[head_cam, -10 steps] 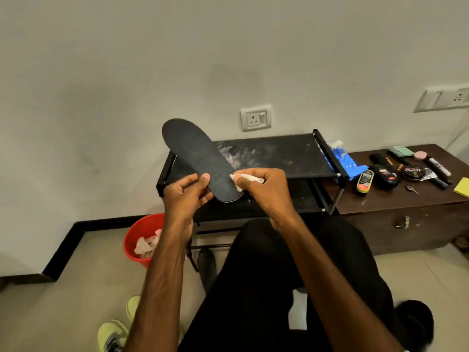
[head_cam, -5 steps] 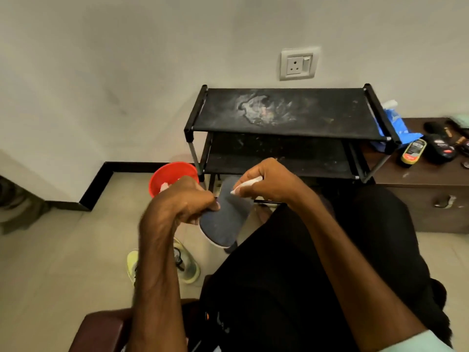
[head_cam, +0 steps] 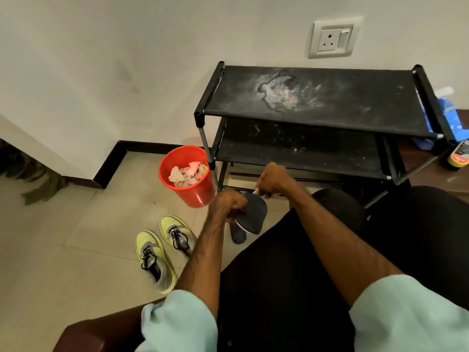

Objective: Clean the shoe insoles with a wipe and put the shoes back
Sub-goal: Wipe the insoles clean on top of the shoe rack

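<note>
Down on the floor (head_cam: 76,237) at the left, a pair of yellow-green sneakers (head_cam: 151,255) lies side by side, with bare tile between them and the wall skirting. The red bin (head_cam: 195,194), holding crumpled wipes, stands just beside the shoe rack's (head_cam: 355,102) front left leg. The left hand (head_cam: 229,204) curls round the edge of the dark insole (head_cam: 253,214), held above the floor before the rack's lowest shelf. The right hand (head_cam: 272,180) pinches a white wipe (head_cam: 255,191) at the insole's upper end.
</note>
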### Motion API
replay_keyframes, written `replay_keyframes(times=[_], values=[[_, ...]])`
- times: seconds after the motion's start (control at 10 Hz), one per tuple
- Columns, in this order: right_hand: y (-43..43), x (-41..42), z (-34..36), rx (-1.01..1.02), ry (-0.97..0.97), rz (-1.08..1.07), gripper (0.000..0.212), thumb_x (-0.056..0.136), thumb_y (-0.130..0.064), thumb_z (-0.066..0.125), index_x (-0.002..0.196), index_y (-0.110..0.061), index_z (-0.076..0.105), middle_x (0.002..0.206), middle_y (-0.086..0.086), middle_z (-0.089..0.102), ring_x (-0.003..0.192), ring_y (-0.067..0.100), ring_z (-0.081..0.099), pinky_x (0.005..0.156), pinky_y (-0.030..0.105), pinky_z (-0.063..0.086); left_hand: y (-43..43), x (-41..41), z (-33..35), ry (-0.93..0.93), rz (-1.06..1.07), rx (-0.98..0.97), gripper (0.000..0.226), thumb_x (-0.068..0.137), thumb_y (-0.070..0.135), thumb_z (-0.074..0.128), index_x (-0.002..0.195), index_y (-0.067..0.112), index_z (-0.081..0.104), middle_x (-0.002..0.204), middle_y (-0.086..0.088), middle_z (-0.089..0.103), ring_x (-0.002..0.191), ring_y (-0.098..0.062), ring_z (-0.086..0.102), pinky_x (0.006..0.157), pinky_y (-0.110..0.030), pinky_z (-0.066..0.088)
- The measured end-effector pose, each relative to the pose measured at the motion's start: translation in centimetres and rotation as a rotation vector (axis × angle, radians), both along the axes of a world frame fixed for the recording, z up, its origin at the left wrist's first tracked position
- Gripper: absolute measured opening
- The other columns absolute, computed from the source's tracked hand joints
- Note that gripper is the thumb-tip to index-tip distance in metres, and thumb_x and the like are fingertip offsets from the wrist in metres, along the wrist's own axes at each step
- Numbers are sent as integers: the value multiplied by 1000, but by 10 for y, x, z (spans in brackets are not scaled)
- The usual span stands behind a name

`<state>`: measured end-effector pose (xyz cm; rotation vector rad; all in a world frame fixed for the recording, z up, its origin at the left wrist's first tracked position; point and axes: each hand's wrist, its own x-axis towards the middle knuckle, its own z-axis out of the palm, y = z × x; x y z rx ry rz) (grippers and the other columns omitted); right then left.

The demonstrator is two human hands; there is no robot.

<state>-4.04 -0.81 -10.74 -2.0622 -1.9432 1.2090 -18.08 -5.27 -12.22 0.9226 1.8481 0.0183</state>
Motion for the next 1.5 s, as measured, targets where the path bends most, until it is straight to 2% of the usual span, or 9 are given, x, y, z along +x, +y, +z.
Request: replay_keyframes(times=[0.3,0.4,0.8,0.9,1.1,1.2,1.3,1.4,1.5], values=[[22,18,-62,-194,-141,30,15,85,-9,79,94,-5,68,84,10,73,58,13,72,45,24,55,14,32,-100,-53,50,-334,21,102,17,58,83,10,51,77,-7,53,65,-14,50,61,-26,44],[27,10,-76,-255,-113,-18,27,81,-8,83,103,-2,69,89,13,74,66,18,74,49,26,58,24,31,-129,-67,115,-350,22,102,12,56,81,11,48,78,-6,50,68,-13,49,80,-22,49],[59,-27,-139,-304,-100,-117,33,89,-12,76,119,-5,62,104,10,65,103,29,70,89,37,59,68,18,-241,-205,320,-215,11,97,2,58,86,5,55,84,-11,51,85,-23,52,75,-31,38],[73,-40,-143,-260,-65,-147,40,88,-15,77,124,-6,61,115,13,68,104,29,70,86,35,58,76,22,-257,-260,327,-148,17,96,-1,58,112,-5,62,96,-13,54,92,-25,53,84,-33,43],[79,-43,-155,-257,-27,-212,45,89,-17,77,128,-6,59,121,15,69,108,30,70,94,42,60,83,24,-272,-145,257,-121,8,96,0,54,92,6,52,71,-10,45,58,-18,43,54,-25,35],[79,-34,-148,-286,-4,-211,43,92,-15,73,132,-5,59,128,17,67,116,33,68,99,42,57,74,22,-289,-8,215,-69,26,96,6,57,121,0,56,115,-19,61,104,-32,62,90,-34,53],[76,-29,-131,-323,59,-231,40,93,-4,67,132,2,61,131,24,66,109,35,66,96,41,55,61,12,-289,152,203,-2,54,100,21,56,148,5,38,147,-18,44,135,-34,46,111,-40,41],[73,-31,-125,-312,45,-186,40,95,-1,64,134,5,59,127,25,66,94,28,54,65,26,45,46,-9,-279,192,260,37,51,98,32,61,139,6,45,140,-16,49,129,-34,51,104,-41,42],[72,-34,-134,-342,28,-164,41,94,-2,65,134,6,59,107,19,61,93,27,53,61,25,42,36,-18,-283,213,290,20,62,94,40,67,139,4,44,141,-17,48,130,-34,49,106,-42,41]])
